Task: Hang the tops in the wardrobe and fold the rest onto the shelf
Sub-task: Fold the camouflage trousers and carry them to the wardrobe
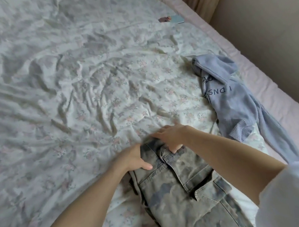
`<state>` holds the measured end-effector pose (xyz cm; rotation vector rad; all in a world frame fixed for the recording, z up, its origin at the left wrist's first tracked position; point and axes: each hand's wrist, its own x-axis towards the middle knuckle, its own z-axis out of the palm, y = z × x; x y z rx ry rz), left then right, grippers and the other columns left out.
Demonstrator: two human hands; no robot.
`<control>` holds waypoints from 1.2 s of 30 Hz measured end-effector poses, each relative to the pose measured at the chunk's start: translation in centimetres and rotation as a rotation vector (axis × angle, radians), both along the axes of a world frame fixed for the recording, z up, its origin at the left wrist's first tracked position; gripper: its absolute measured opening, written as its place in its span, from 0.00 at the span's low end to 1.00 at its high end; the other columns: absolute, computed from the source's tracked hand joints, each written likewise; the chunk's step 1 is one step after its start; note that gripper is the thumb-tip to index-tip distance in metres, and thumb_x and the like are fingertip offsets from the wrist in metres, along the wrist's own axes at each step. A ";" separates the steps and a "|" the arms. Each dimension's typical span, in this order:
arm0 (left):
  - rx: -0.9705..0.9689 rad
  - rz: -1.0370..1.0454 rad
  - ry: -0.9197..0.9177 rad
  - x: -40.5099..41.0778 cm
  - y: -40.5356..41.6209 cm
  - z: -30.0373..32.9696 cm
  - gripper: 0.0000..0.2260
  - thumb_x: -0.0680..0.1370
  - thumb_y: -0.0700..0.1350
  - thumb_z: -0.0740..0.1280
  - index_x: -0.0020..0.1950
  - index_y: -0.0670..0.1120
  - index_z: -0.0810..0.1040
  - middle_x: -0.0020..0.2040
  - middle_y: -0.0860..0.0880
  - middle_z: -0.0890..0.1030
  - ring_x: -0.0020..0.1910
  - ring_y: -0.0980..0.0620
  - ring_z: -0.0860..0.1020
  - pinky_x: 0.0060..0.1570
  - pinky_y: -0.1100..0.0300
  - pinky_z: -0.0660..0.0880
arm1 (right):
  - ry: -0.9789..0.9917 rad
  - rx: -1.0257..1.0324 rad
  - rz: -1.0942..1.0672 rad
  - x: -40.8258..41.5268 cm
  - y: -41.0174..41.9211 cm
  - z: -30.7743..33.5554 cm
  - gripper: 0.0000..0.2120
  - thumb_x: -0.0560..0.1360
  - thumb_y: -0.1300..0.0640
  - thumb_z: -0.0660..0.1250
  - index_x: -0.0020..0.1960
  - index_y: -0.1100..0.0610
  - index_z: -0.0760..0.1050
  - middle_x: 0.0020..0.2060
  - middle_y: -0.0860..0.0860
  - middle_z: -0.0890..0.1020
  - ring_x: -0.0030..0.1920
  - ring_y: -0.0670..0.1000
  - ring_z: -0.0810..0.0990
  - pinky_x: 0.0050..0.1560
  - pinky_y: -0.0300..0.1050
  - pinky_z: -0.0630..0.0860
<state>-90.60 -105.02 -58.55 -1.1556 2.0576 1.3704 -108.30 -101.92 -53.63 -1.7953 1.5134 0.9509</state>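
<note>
Floral bed sheet [71,83] fills the left, wrinkled, bare there. Left hand [132,159] is on the left edge of the camo trousers' [183,187] far end, thumb on top, fingers tucked under the fabric edge, so it reads as a pinch on the cloth. Right hand [172,138] lies over the same end from the right, fingers spread and bent down onto the denim, thumb pressing near a seam; whether it grips or only presses flat, cannot tell. Trousers sit near the bottom centre of the bed, long axis running from the hands back toward the person and slightly right, lower part leaving the frame. Both hands touch them; each is equally close. Likely the folding step, as trousers belong on the shelf. Further right, one pale blue top [233,96] with printed lettering lies crumpled near the bed's right edge, well apart from the hands, right hand nearer. Far back, a small flat item [177,19], possibly a phone. Count: one pair of trousers, one top, two hands.
</note>
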 end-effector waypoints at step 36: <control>-0.738 -0.201 0.112 2.7 16.5 9.2 0.18 0.61 0.45 0.77 0.49 0.47 0.79 0.62 0.47 0.78 0.53 0.47 0.79 0.46 0.54 0.76 | -0.116 -0.843 0.013 0.2 18.5 4.3 0.16 0.58 0.55 0.76 0.45 0.54 0.79 0.39 0.50 0.78 0.40 0.54 0.78 0.46 0.46 0.69</control>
